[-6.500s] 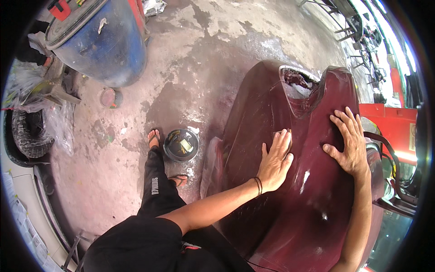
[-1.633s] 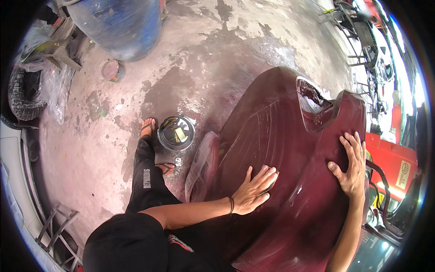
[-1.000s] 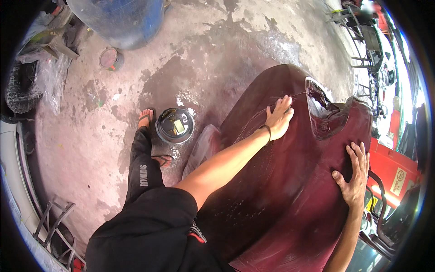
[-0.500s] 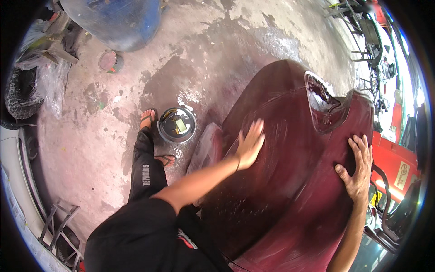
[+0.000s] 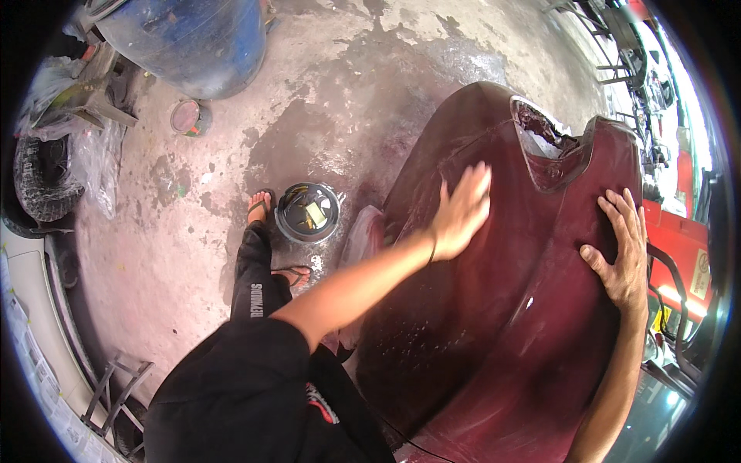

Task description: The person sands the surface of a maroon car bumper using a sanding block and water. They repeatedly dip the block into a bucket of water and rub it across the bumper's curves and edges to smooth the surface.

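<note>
A large dark red car body panel (image 5: 494, 309), wet and dull in places, fills the right half of the head view. A cutout with a pale, rough edge breaks its far end. My left hand (image 5: 463, 212) lies on the panel's left part with fingers stretched out, slightly blurred; its palm's underside is hidden. Over by the right edge, my right hand (image 5: 621, 258) rests flat with fingers spread and thumb apart. Left of the panel, a round dark basin (image 5: 287, 229) on the floor holds water, with a pale yellowish block (image 5: 315, 214) in it.
My sandalled feet stand beside the basin. A blue drum (image 5: 193, 46) and an open can (image 5: 191, 118) are farther back. Along the left are a tyre (image 5: 46, 177), plastic sheeting and a metal stand (image 5: 116, 393). Red equipment (image 5: 679, 255) stands right of the panel.
My left hand has slid farther away and slightly right over the panel. My right hand stays at the panel's right edge. The whole view has shifted a little.
</note>
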Demonstrator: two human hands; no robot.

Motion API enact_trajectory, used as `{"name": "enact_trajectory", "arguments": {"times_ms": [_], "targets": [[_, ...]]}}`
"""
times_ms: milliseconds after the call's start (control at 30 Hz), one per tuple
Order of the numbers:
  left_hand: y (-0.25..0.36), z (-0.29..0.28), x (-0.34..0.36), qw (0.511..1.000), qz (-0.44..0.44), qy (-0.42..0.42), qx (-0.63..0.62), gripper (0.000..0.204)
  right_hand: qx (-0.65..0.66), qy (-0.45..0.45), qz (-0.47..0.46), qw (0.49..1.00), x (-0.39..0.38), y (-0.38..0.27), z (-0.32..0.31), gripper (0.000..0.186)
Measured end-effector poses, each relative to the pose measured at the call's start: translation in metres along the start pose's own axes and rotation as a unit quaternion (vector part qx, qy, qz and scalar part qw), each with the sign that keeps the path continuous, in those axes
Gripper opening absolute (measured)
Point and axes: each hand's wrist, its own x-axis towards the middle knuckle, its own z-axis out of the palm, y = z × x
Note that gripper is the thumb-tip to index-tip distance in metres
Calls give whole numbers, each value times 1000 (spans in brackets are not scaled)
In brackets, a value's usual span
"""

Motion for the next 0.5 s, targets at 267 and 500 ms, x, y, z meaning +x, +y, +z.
{"name": "enact_trajectory", "arguments": {"times_ms": [267, 500], "targets": [[84, 30, -121, 996, 6, -64, 56, 81, 27, 4, 6, 1000, -14, 5, -1, 91], [26, -8, 35, 997, -70, 10, -9, 78, 30, 31, -15, 999, 8, -1, -16, 89]]}}
